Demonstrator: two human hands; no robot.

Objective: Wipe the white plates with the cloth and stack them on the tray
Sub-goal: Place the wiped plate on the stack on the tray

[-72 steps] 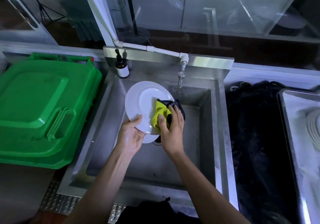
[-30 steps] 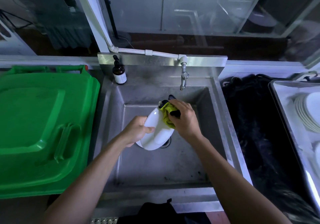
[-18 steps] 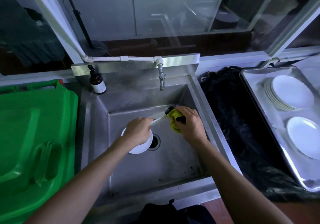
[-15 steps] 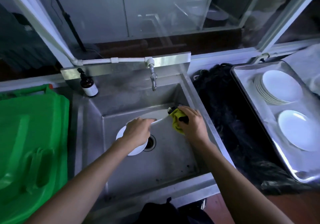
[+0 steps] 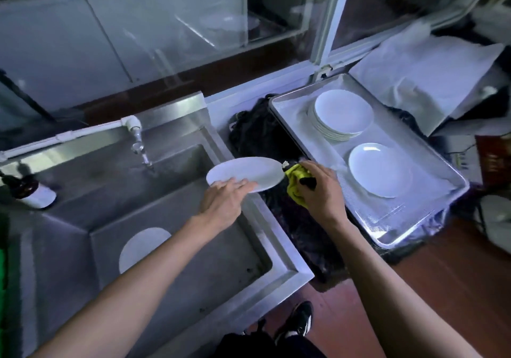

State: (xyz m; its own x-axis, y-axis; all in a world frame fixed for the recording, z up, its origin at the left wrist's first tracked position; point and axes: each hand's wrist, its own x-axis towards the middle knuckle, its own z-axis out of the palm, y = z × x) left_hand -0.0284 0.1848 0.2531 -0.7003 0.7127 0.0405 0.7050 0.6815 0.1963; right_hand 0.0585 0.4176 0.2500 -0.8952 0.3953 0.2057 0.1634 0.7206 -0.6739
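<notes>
Left hand [image 5: 224,205] holds a wiped plate [image 5: 246,173], right hand [image 5: 322,191] grips the cloth [image 5: 296,182] — next, stacking on the tray [image 5: 401,227] at three o'clock.

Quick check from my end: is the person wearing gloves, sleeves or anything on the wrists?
No gloves: the left hand and right hand are both bare. Both forearms are uncovered as far as the frame shows, with no sleeve edge, watch, band or marking visible.
</notes>
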